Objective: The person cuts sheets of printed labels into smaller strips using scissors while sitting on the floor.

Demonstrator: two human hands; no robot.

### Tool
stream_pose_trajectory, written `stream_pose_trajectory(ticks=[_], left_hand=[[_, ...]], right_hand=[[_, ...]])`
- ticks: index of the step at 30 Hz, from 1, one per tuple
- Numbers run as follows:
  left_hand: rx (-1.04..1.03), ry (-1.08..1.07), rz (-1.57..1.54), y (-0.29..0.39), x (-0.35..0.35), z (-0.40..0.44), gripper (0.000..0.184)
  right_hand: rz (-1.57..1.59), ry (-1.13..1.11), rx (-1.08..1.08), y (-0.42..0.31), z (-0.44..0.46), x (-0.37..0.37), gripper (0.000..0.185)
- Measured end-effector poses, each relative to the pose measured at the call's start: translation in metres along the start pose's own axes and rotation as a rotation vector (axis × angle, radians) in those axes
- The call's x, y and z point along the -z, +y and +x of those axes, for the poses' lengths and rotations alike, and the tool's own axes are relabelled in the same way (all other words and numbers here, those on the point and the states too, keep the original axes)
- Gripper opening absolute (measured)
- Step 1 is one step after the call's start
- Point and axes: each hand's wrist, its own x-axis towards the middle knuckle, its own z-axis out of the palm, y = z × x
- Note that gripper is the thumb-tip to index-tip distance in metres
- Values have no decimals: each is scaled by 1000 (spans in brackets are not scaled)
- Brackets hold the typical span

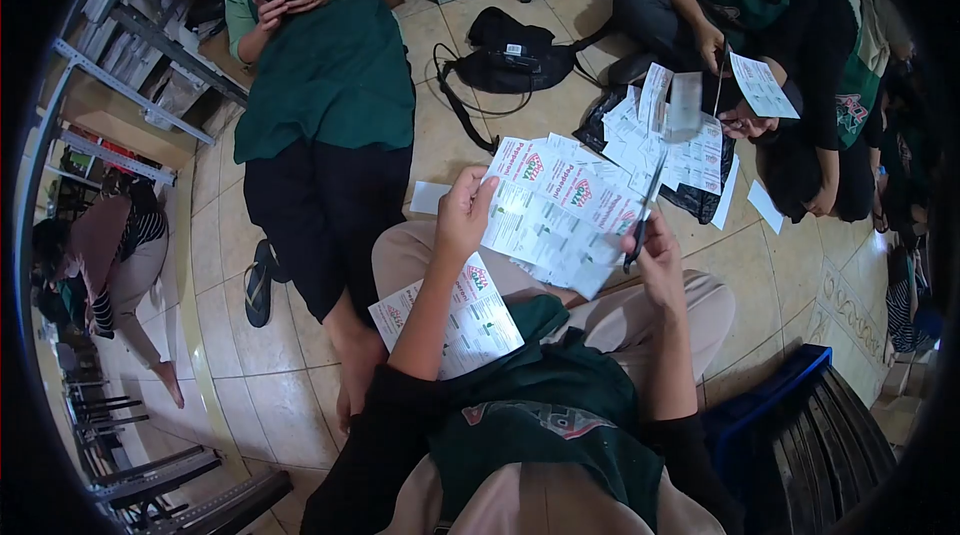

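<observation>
My left hand (pixel 467 211) is closed on the left edge of a printed label sheet (pixel 560 205) with red and green logos, pinched between thumb and fingers. My right hand (pixel 652 257) is closed round the dark handles of a pair of scissors (pixel 643 220). The scissors' blades point up and away, at the sheet's right edge; whether they touch the paper I cannot tell. Another printed sheet (pixel 447 319) lies on my lap beneath my left forearm. Beyond the held sheet is a pile of cut labels (pixel 625 135) on black plastic.
A person (pixel 325 85) sits at the left with legs stretched out, holding a phone. At the right a co-worker holds scissors and a sheet (pixel 763 85). A black bag (pixel 515 55), a sandal (pixel 259 285), metal shelving and a blue-edged rack (pixel 800 365) surround the floor.
</observation>
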Motion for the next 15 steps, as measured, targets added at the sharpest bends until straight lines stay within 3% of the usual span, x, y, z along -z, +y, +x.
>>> stream_pose_trajectory(ticks=[3, 15], left_hand=[[-25, 36, -68, -3, -2, -2, 15], [-42, 40, -166, -15, 5, -7, 16]], right_hand=[[-111, -167, -133, 4, -8, 0, 67], [66, -66, -1, 3, 0, 10, 66]])
